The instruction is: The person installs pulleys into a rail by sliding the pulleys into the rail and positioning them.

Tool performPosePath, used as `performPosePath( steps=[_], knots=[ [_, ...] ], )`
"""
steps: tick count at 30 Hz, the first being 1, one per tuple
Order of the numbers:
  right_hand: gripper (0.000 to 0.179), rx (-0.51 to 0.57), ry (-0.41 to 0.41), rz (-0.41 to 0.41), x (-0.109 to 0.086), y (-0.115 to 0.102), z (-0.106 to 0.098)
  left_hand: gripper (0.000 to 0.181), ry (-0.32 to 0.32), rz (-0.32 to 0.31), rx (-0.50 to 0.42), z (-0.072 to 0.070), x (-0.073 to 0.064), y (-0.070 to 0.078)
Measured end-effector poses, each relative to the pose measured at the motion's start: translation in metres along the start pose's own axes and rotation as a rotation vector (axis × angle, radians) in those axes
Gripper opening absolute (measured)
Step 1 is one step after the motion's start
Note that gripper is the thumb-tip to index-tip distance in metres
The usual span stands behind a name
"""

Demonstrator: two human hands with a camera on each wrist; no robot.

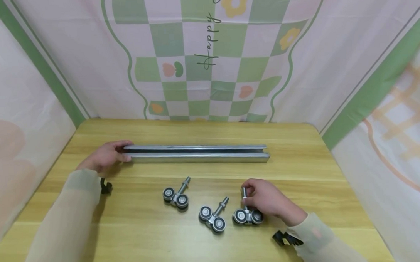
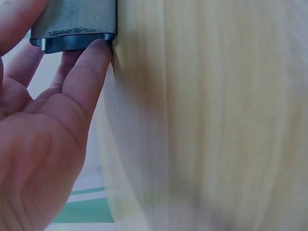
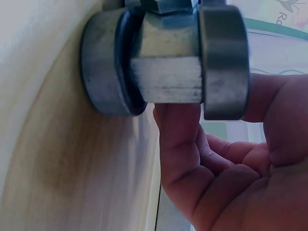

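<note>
A silver metal channel rail point(image 1: 198, 157) with a slot along its length lies across the table. My left hand point(image 1: 106, 154) grips its left end, thumb on the near side and fingers on the far side; the left wrist view shows fingertips right at the rail's end point(image 2: 74, 24). My right hand point(image 1: 268, 198) pinches the threaded bolt of the rightmost roller hanger point(image 1: 248, 216), whose black-and-silver wheels face up. In the right wrist view the wheels and metal block of that roller hanger point(image 3: 166, 79) show close up, partly covering the fingers.
Two more roller hangers lie left of my right hand: one in the middle point(image 1: 212, 219), another further left point(image 1: 176, 198), bolts slanting away to the upper right. Beyond the wooden table point(image 1: 140, 236) hangs a green-and-white checked curtain point(image 1: 201, 80), with printed cloth on both sides.
</note>
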State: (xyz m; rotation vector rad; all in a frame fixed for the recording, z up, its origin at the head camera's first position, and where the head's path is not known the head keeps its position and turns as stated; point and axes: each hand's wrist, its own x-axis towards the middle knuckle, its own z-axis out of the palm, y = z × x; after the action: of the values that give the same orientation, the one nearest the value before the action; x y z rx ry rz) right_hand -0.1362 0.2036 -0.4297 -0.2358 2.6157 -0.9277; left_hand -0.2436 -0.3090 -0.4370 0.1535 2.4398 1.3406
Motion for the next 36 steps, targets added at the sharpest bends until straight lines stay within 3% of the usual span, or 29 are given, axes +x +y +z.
performPosePath(
  steps=[10,22,36],
  knots=[
    [0.044,0.055,0.035,-0.022,-0.004,0.000,-0.001,0.069,-0.010,-0.015,0.016,0.001,-0.002,0.002],
    [0.043,0.011,0.064,-0.039,-0.007,-0.003,-0.002,0.070,-0.015,-0.016,-0.023,0.000,0.000,-0.003],
    [0.044,0.048,0.079,-0.027,-0.010,-0.004,-0.001,0.070,-0.010,-0.005,0.027,-0.001,0.001,-0.003]
  ],
)
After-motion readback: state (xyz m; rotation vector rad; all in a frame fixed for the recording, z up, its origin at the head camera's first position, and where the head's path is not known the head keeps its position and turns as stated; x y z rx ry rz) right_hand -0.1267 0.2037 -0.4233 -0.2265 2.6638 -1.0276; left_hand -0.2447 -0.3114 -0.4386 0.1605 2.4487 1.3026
